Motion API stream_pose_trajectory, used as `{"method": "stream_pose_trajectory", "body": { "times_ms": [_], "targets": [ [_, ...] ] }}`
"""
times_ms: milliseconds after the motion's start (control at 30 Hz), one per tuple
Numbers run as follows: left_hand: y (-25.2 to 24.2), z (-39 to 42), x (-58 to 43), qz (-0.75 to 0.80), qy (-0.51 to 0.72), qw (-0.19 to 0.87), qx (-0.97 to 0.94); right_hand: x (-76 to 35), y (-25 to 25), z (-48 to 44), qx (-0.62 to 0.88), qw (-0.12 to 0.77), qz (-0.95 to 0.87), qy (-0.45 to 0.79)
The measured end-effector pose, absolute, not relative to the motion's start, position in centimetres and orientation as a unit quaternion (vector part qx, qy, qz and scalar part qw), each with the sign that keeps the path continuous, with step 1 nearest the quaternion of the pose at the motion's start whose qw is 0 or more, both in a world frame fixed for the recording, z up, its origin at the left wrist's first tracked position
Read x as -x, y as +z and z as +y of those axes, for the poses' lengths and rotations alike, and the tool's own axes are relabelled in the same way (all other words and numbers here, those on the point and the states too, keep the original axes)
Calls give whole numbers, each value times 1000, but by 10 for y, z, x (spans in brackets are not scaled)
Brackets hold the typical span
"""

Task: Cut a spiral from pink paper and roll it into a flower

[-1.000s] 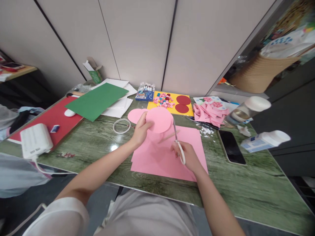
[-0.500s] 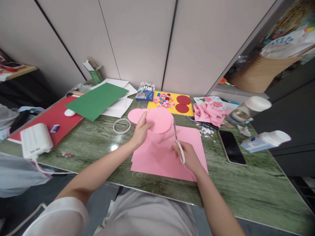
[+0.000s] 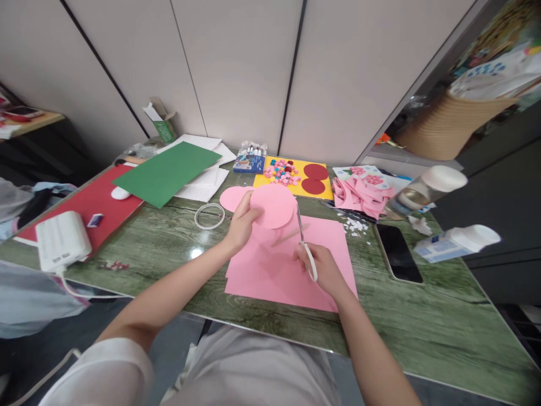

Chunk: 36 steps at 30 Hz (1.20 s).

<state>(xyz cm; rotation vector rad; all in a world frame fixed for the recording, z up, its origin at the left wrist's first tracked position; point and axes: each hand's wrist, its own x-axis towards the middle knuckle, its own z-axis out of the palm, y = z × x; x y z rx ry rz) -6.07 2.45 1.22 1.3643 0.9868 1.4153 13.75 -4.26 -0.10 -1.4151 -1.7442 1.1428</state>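
Between the thumb and fingers of my left hand (image 3: 242,226) is a pink paper circle (image 3: 274,207), held up above the table. My right hand (image 3: 320,266) grips white-handled scissors (image 3: 311,261), with the fingers in the loops. The blades point away from me and lie along the circle's right edge. Beneath both hands lie pink paper sheets (image 3: 291,285), with a thin tan stick-like piece (image 3: 291,234) on them. Another rounded pink paper piece (image 3: 232,198) lies just behind my left hand, partly hidden by it.
Behind stand a marker box (image 3: 249,158) and a yellow sheet (image 3: 260,181) with pompoms and two red circles. To the right are pink scraps (image 3: 359,194), a phone (image 3: 398,252) and two bottles (image 3: 456,242). Leftward lie a white ring (image 3: 209,216), green paper (image 3: 169,173) and a power bank (image 3: 62,241).
Almost nothing differs. The circle and scissors have shifted only very slightly, and both hands keep their hold.
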Motion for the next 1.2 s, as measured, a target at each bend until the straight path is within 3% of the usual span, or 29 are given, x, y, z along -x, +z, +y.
{"method": "stream_pose_trajectory", "body": {
  "times_ms": [1200],
  "targets": [
    [15, 26, 63, 413, 562, 438, -567, -137, -4, -42, 540, 301, -649, 444]
  ]
}}
